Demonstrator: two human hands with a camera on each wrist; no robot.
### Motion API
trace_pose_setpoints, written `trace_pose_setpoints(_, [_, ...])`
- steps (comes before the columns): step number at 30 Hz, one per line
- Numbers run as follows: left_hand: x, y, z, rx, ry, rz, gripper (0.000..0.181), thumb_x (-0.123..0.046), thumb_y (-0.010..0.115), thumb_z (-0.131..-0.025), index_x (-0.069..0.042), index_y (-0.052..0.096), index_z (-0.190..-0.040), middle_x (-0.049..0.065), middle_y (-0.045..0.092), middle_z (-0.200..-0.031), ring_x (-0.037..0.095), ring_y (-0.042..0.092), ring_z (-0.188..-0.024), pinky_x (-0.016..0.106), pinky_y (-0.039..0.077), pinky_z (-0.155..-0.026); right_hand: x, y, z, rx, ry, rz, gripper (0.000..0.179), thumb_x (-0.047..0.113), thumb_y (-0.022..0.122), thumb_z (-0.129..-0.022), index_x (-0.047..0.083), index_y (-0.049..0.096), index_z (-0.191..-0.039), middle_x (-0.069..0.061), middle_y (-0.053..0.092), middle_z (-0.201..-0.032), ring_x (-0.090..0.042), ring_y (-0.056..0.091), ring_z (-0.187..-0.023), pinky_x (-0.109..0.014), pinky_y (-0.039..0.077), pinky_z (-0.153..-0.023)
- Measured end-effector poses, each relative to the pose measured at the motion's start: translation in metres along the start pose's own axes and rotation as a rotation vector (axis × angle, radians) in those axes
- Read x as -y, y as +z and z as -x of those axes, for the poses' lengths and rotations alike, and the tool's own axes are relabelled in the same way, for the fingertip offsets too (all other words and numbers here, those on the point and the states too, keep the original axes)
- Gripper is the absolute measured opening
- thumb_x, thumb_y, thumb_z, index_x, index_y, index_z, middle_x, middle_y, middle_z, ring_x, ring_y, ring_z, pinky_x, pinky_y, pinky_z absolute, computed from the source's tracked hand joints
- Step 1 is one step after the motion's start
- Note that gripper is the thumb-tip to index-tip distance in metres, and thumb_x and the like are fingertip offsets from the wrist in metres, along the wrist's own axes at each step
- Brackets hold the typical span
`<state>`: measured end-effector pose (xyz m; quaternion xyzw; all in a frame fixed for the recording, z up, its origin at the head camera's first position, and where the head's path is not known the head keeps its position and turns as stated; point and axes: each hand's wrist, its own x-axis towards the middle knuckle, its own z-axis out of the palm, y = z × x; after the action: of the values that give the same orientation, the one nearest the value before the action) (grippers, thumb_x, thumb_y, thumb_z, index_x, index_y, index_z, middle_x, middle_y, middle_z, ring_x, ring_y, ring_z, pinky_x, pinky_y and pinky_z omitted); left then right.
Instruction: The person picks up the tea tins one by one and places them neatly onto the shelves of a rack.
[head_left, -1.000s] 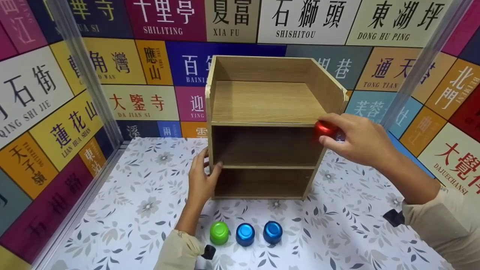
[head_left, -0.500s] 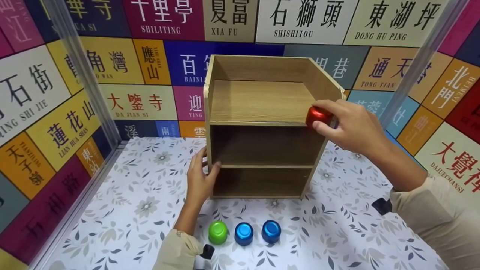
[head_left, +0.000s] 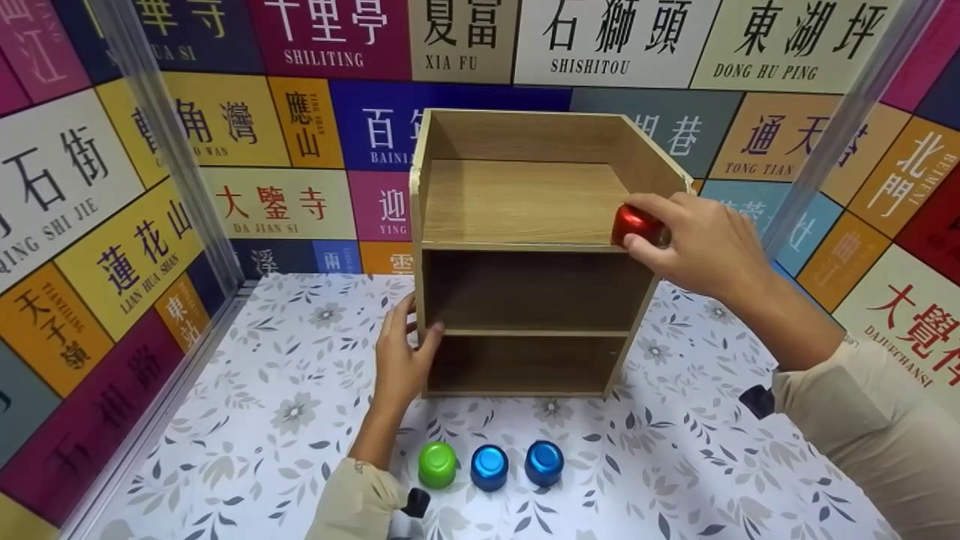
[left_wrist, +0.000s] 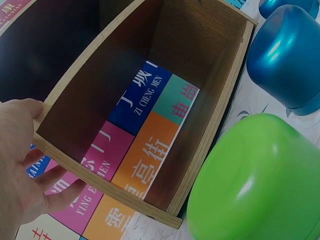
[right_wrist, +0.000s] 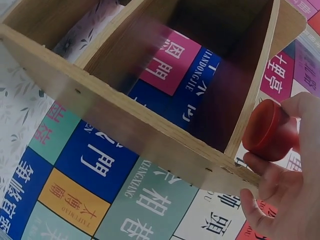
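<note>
Loud wall [head_left: 277, 202] in the bg btw: multicolored signs w/ Chinese chars + romanized names like SHILITING and SHISHITOU. Table covering [head_left: 262, 435] is white w/ grey flowers + leaves. Wooden shelf unit [head_left: 517, 206] stands upright on it, open front toward the person, raised top board plus 2 compartments below.

L hand [head_left: 401, 361] is gripping the unit's left side panel, thumb at the front edge, fingers round the outside, approx level w/ the middle divider. R hand [head_left: 709, 244] has a shiny red cup [head_left: 634, 225] pinched btwn thumb + fingers, right by the top board's front right corner. Can't tell if the cup's touching the wood tbh.

Down front, nearer the person, 3 more cups sit in a row w/ small gaps, rounded ends up: green cup [head_left: 437, 465] on the left, then 2 blue cups [head_left: 490, 467]. Both arms have beige sleeves [head_left: 862, 420] fwiw, w/ small black bits near the wrists.
</note>
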<state>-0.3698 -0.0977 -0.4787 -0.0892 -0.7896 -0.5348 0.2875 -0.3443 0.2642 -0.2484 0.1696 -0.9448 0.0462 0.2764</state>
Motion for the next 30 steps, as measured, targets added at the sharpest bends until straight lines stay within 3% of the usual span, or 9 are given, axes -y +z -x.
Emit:
trace_pose_setpoints(14, [-0.0005, -0.0005, 0.0002, 0.003, -0.002, 0.006, 0.057, -0.026, 0.07, -0.097, -0.017, 0.05, -0.149, 0.011, 0.059, -0.133, 0.024, 0.06, -0.124, 0.042, 0.058, -0.102, -0.0021, 0.0075, 0.0003, -0.005, -0.058, 0.126, 0.052, 0.047, 0.058, -0.096, 0.026, 0.059, -0.143, -0.016, 0.068, -0.099, -0.032, 0.052, -0.065, -0.042, 0.044, -0.053])
trace_pose_setpoints(30, [0.0006, -0.0006, 0.0014, -0.001, 0.001, 0.008, 0.058, -0.029, 0.071, -0.097, -0.018, 0.05, -0.15, 0.01, 0.058, -0.135, 0.026, 0.061, -0.123, 0.045, 0.059, -0.099, -0.0036, 0.006, 0.0061, -0.066, -0.062, 0.119, 0.058, 0.048, 0.061, -0.093, 0.025, 0.055, -0.146, -0.015, 0.069, -0.121, -0.035, 0.055, -0.073, -0.046, 0.046, -0.06])
